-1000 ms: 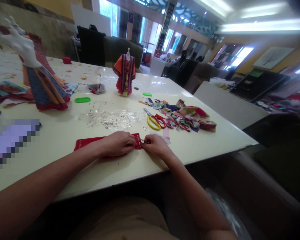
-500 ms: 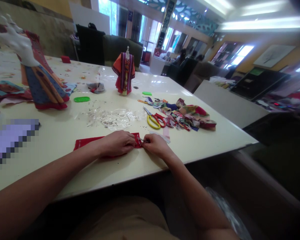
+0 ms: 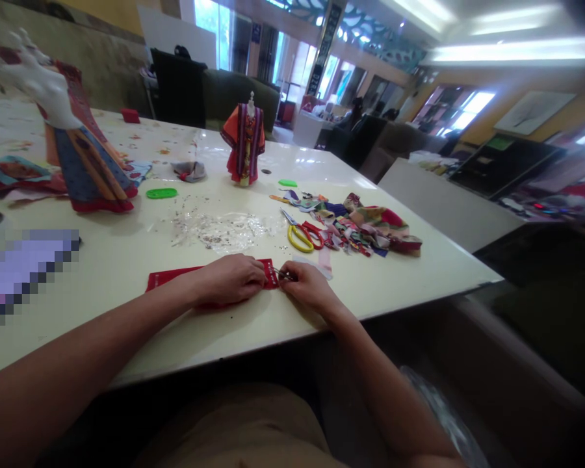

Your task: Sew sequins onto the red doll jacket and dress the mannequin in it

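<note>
A strip of red cloth lies flat near the front edge of the white table. My left hand rests on the cloth's right part, fingers curled and pressing it down. My right hand is closed in a pinch at the cloth's right end, holding a small thin metal tool whose tip touches the cloth edge. Both forearms reach in from the bottom of the view.
Yellow-handled scissors and a heap of coloured fabric scraps lie beyond my right hand. A clear plastic sheet with small bits sits behind the cloth. A small dressed mannequin, a larger costume and green clips stand further back.
Almost nothing has moved. My right hand has shifted very slightly at the cloth's right end; the left hand stays pressed on the cloth.
</note>
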